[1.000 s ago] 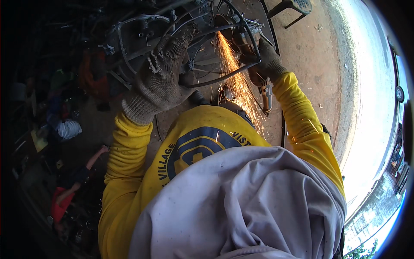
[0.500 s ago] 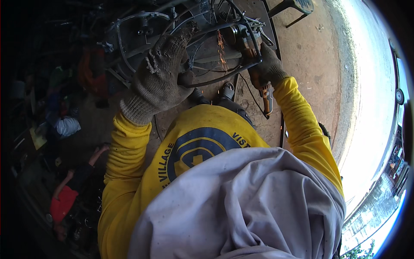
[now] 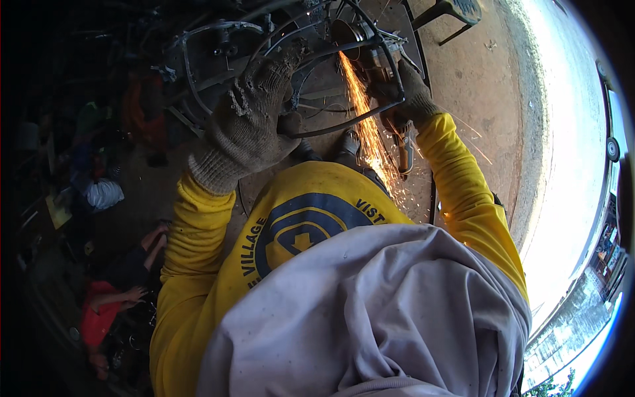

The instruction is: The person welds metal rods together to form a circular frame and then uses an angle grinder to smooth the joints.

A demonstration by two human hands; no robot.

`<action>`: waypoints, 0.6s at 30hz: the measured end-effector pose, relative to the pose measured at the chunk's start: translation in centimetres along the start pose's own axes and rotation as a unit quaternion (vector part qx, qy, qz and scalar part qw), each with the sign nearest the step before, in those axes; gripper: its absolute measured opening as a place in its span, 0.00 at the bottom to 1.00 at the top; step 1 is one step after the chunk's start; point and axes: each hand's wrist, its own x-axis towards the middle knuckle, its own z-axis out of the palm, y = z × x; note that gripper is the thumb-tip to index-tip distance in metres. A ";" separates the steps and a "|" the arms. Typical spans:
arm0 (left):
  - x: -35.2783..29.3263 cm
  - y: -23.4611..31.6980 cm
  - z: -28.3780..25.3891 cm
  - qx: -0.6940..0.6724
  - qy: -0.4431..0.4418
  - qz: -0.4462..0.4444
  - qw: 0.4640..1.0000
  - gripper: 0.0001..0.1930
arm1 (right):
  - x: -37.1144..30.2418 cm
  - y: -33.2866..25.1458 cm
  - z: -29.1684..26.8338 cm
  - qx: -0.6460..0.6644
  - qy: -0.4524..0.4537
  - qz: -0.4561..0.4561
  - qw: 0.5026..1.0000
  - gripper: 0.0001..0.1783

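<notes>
My left hand (image 3: 254,126), in a worn, frayed knit glove, is closed around a bent dark metal rod frame (image 3: 340,127). The frame's curved bar arches toward the right in front of me. My right hand (image 3: 413,96), also gloved, grips an orange and black angle grinder (image 3: 377,66) on the right side of the frame. Where the grinder's head meets the metal, a bright stream of orange sparks (image 3: 360,102) shoots down toward my legs. The exact contact point is partly hidden by the frame and the grinder's head.
My shoes (image 3: 349,142) stand below the work, close to the sparks. A dark chair (image 3: 456,9) is at the upper right. On the left, a person in a red shirt (image 3: 99,314) is among dim clutter. More bent metal rods (image 3: 192,73) lie at the far left.
The sparks have grown from a thin, faint trickle to a dense, bright stream. The grinder has tilted slightly and my left hand has shifted a little. The person in red has moved their arms.
</notes>
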 end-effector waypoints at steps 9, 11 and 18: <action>0.3 0.0 -0.7 -0.043 -0.039 -0.022 0.998 0.33 | -0.3 -0.4 -0.1 0.008 -0.019 0.082 0.996 0.37; 0.1 -0.3 -0.3 -0.021 -0.004 -0.003 1.000 0.33 | -0.8 0.3 0.2 -0.048 -0.012 0.073 0.996 0.40; 0.0 0.2 -0.4 -0.052 0.016 -0.012 0.998 0.34 | -0.7 -0.1 0.4 -0.073 -0.010 0.047 0.996 0.40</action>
